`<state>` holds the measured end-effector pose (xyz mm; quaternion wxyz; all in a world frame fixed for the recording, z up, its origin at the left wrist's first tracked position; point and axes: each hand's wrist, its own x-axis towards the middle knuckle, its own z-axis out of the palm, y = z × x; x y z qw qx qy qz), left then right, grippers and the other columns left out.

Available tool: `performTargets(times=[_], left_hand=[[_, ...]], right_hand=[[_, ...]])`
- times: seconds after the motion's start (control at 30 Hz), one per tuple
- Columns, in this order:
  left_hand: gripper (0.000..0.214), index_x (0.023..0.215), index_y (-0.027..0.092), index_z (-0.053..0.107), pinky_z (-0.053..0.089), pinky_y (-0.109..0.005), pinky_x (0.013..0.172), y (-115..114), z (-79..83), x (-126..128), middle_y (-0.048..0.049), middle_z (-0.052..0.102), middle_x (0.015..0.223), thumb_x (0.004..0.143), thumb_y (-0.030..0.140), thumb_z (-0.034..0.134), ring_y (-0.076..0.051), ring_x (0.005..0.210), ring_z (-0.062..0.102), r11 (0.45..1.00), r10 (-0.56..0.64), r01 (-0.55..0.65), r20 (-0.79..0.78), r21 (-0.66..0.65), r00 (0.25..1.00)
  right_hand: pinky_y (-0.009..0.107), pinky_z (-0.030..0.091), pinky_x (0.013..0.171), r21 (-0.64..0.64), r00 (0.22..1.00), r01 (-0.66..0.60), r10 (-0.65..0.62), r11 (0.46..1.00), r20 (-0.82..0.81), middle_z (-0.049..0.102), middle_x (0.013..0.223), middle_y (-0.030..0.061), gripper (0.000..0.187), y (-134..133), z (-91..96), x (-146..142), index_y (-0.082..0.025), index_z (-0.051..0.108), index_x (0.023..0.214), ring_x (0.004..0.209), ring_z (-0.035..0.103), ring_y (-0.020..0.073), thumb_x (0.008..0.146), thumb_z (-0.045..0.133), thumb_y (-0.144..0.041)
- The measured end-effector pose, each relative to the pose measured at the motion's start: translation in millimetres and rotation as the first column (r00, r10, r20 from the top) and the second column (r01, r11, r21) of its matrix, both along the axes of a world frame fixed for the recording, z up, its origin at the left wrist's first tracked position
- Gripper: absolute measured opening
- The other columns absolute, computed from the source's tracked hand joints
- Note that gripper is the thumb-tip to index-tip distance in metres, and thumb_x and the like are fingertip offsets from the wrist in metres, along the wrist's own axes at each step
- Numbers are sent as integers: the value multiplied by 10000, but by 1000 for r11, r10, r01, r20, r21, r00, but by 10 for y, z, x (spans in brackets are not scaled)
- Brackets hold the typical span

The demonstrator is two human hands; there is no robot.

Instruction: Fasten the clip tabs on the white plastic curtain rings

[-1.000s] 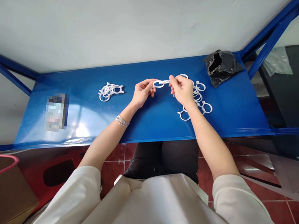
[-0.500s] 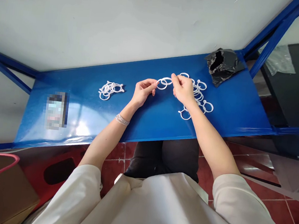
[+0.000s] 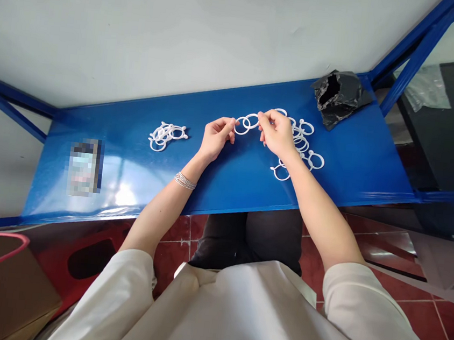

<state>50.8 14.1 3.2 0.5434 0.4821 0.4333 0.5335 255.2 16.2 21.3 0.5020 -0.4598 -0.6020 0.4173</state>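
Two white rings, linked or overlapping, span the gap between my hands above the blue table [image 3: 225, 186]. My left hand [image 3: 216, 137] pinches the left white ring [image 3: 241, 133] between thumb and fingertips. On the other side, my right hand [image 3: 276, 132] pinches the right white ring [image 3: 253, 115] by its edge. Beneath and beyond my right hand lies a loose pile of white rings [image 3: 315, 167] with small knobs, partly covered by that hand. A smaller heap of similar rings [image 3: 176, 135] rests to the left of my left hand.
A crumpled black plastic bag [image 3: 342, 98] sits at the table's back right corner. Toward the left end lies a blurred-out rectangular object [image 3: 84, 168]. Blue metal braces [image 3: 415, 54] rise at both ends, and a pale wall [image 3: 208, 38] stands behind.
The two rings have tilted to face the camera more, showing rounder outlines. Both hands have shifted slightly to the left, still gripping them.
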Motion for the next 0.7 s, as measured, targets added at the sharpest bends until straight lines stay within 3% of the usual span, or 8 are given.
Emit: performTargets(times=[0.27, 0.43, 0.53, 0.7], left_hand=[[392, 910, 186, 762, 519, -217, 557, -8, 35, 2, 43, 657, 654, 944, 544, 918, -73, 520, 613, 1000, -8, 9, 16, -25, 1000], [422, 911, 192, 677, 655, -250, 747, -50, 63, 11, -23, 789, 898, 946, 536, 918, -131, 801, 798, 998, -42, 44, 57, -34, 998], [486, 914, 205, 642, 680, -279, 770, -47, 86, -23, -18, 799, 902, 924, 606, 917, -146, 804, 811, 997, -49, 53, 73, -55, 996], [509, 874, 228, 621, 652, -259, 678, 80, 312, -291, 19, 732, 741, 918, 644, 910, -127, 655, 747, 989, 145, -146, 28, 36, 989]], right_hand=[[333, 481, 530, -58, 996, -90, 90, 994, -1, 669, 749, -3, 639, 26, -38, 10, -261, 625, 819, 546, 576, 151, 931, 748, -878], [323, 466, 540, -40, 991, -129, 130, 991, 27, 707, 809, 13, 511, 1, -20, 14, -252, 727, 924, 578, 592, 159, 954, 810, -755], [324, 462, 554, -31, 985, -156, 158, 987, 66, 751, 867, 29, 470, -36, 15, 17, -242, 785, 987, 576, 599, 154, 960, 821, -709], [328, 475, 581, 46, 991, -70, 65, 996, 114, 818, 1032, 62, 412, -52, 46, 55, -236, 821, 1078, 593, 611, 145, 992, 795, -638]])
